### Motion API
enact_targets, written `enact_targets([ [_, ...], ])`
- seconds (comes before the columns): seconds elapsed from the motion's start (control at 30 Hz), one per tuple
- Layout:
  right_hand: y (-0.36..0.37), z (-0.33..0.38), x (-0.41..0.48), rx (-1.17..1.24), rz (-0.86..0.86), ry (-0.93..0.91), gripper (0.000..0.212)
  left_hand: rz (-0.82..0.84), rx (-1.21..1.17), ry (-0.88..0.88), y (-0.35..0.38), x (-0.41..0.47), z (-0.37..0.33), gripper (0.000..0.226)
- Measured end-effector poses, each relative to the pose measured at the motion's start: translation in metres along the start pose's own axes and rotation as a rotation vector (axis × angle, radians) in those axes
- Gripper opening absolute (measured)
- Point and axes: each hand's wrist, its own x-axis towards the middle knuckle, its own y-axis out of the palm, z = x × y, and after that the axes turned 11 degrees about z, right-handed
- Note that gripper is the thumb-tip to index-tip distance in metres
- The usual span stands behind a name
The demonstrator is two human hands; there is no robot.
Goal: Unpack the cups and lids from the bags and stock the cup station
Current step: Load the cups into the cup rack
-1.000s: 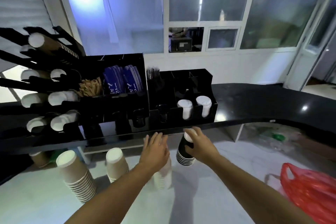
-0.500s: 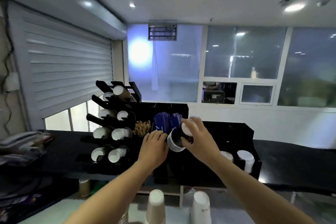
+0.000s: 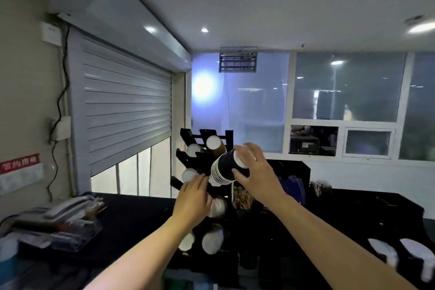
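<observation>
Dim service room: a roller shutter (image 3: 127,106) at 10 o'clock, glazed partitions at 2 o'clock. A black surface (image 3: 131,214) crosses the lower frame and carries a black cup rack (image 3: 188,134) at centre. Most of its tilted slots hold stacks showing white ends.

The right grip (image 3: 256,172) clasps a nested stack of dark cups (image 3: 223,168) by its white base end. The stack is tilted, rims toward 7 o'clock, just in front of the rack's middle slots. The left grip (image 3: 193,200) is released, fingers straight, touching the rack front at 7 o'clock of the stack.

Judgement: the rack-loading step is in hand and the stack is not yet seated. The next move calls for lining the rim end up with a free slot and sliding it in along the slot's tilt. Which slot is free cannot be confirmed.

Writing: a red sign (image 3: 20,162) at 9 o'clock bears white Chinese characters, too blurred to read. No brand is legible on the cups or on the blue packets (image 3: 292,186) at 3 o'clock.
</observation>
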Motion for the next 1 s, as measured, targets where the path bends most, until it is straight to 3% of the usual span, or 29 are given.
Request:
enact_targets([
  [0.2,0.048,-0.008,0.035,-0.055,0.041,0.033,0.065,0.089,-0.016,0.058,0.027,0.025,0.04,0.068],
  [0.53,0.079,-0.018,0.064,-0.116,0.103,0.083,0.065,-0.004,0.043,0.122,0.049,0.025,0.052,0.069],
  [0.83,0.103,-0.034,0.072,-0.319,0.36,0.116,0.065,-0.029,0.097,0.119,0.056,0.027,0.056,0.068],
  [1.0,0.119,-0.046,0.064,-0.28,0.526,0.145,0.059,-0.073,0.08,0.135,0.061,0.028,0.058,0.067],
])
